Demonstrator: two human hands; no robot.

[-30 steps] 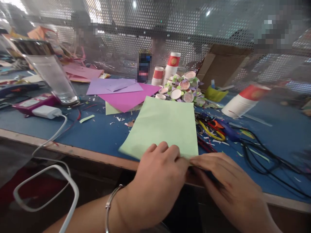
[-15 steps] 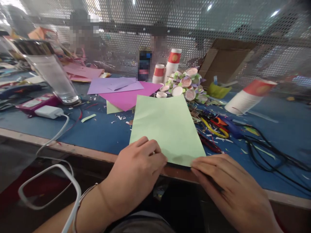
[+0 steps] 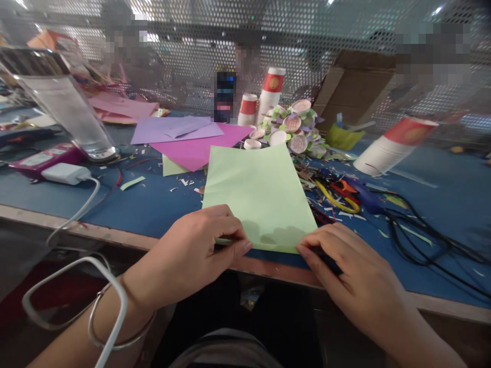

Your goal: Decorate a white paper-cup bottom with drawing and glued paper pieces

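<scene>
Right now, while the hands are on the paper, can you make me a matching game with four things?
1. big green sheet
2. bottle
3. cardboard
4. magenta sheet

A. brown, at the back
B. partly under a lilac sheet
C. touched by the left hand and right hand
D. see-through, shiny lid on

Pairs: 1-C, 2-D, 3-A, 4-B

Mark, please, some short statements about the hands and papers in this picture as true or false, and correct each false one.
1. The left hand and the right hand both touch the light green sheet. True.
2. The silver bracelet is on the right wrist. False: it is on the left wrist.
3. A purple sheet lies partly over a magenta sheet. True.
4. The right hand's grip is on the purple sheet. False: it is on the light green sheet.
</scene>
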